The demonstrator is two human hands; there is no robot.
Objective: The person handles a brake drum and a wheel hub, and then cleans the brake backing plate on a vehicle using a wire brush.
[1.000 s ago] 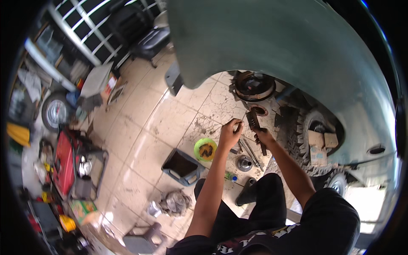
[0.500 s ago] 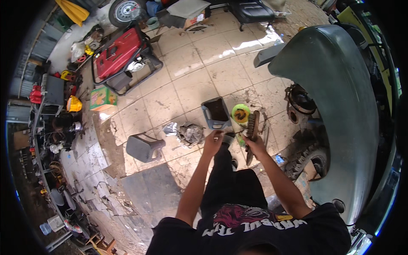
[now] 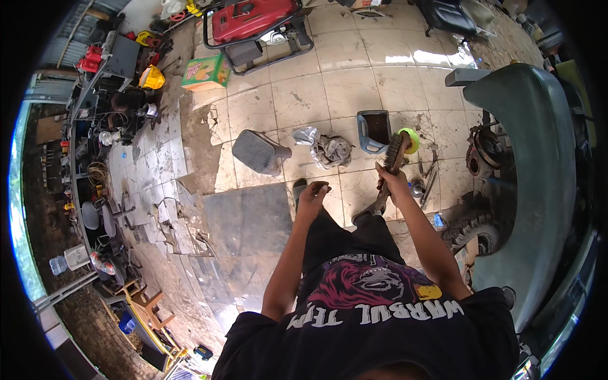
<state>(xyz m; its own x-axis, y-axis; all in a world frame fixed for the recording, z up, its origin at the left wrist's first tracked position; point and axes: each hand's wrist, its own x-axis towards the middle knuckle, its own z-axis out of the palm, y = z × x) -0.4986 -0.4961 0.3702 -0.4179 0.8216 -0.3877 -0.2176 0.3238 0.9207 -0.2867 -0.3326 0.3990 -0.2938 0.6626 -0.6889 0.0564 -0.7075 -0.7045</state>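
Observation:
My right hand (image 3: pixel 395 183) grips a brush (image 3: pixel 392 154) with a brown wooden back and dark bristles. The brush tilts upward, its handle end below my fist. My left hand (image 3: pixel 311 197) is apart from it, the thumb and fingers pinched together; whether anything small sits between them is hidden. Beyond the brush stands a grey-blue jug with its side cut open (image 3: pixel 372 147), dark inside. A bright yellow-green bowl (image 3: pixel 413 140) is partly hidden behind the brush head. Left of the jug lies a crumpled grey rag or bag (image 3: pixel 332 151).
A grey stool (image 3: pixel 253 152) stands on the tiles at left, near a dark mat (image 3: pixel 247 221). A red generator (image 3: pixel 253 22) and a green carton (image 3: pixel 206 73) are farther off. On the right are a vehicle fender (image 3: pixel 532 164), a tyre (image 3: pixel 472 237) and a rusty metal part (image 3: pixel 484 152).
My view and body have shifted back and left from the jug and bowl. My hands have moved farther apart; the right one still holds the brush.

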